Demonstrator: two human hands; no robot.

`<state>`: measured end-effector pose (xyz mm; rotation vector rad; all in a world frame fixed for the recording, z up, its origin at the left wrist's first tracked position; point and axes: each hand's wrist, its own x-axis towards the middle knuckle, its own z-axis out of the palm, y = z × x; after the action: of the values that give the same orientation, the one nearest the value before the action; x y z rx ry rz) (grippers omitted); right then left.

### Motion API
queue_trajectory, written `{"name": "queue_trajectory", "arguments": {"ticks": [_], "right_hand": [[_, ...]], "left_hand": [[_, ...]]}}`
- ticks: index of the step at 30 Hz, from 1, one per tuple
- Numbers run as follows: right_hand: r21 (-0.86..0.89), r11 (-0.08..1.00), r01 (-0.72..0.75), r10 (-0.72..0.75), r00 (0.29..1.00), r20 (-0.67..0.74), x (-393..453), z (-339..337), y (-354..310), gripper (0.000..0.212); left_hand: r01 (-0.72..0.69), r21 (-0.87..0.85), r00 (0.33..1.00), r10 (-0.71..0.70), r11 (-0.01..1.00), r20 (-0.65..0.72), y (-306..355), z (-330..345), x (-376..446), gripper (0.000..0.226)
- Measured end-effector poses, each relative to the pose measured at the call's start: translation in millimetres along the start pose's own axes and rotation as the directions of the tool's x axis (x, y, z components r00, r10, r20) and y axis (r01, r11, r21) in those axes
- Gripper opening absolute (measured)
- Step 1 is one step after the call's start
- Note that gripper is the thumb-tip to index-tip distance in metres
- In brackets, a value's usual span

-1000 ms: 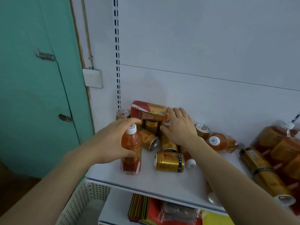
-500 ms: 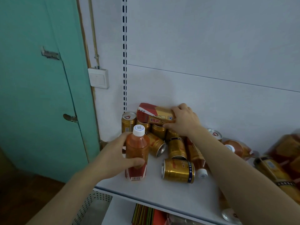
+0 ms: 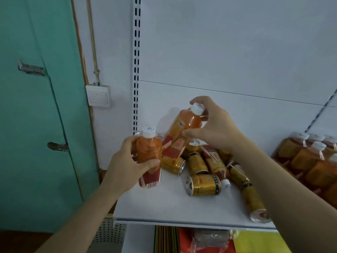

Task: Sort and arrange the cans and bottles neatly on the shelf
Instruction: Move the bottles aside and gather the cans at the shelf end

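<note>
An upright tea bottle (image 3: pixel 148 157) with a white cap is gripped around its middle by the left hand (image 3: pixel 125 165), its fingers curled round the body, at the 9 o'clock end of the white shelf (image 3: pixel 164 207). A second tea bottle (image 3: pixel 184 126), tilted with its cap toward 1 o'clock, is held by the right hand (image 3: pixel 213 125), thumb under the body and fingers over the neck. Below it, at the shelf's centre, a jumble of gold cans (image 3: pixel 203 184) and a fallen bottle (image 3: pixel 216 161) is seen, lying on their sides and touching. A long gold can (image 3: pixel 252 199) lies toward 4 o'clock, partly hidden by the right forearm. At 3 o'clock, more bottles (image 3: pixel 310 161) are packed together.
</note>
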<state>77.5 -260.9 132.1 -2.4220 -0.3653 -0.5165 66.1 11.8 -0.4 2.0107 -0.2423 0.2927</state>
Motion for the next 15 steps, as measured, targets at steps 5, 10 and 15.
{"name": "queue_trajectory", "arguments": {"ticks": [5, 10, 15], "right_hand": [[-0.045, 0.995, -0.084, 0.090, 0.985, 0.146, -50, 22, -7, 0.098], [-0.081, 0.987, -0.141, 0.155, 0.964, 0.215, -84, 59, 6, 0.099], [-0.040, 0.989, -0.142, 0.146, 0.974, 0.171, -98, 79, 12, 0.081]], "left_hand": [[-0.055, -0.036, 0.994, 0.058, 0.998, 0.093, -2, -7, -7, 0.076], [-0.048, -0.040, 0.980, 0.055, 0.998, 0.193, -19, 1, -23, 0.080], [0.006, -0.075, 0.976, 0.011, 0.997, 0.219, -32, 1, -22, 0.077]]}}
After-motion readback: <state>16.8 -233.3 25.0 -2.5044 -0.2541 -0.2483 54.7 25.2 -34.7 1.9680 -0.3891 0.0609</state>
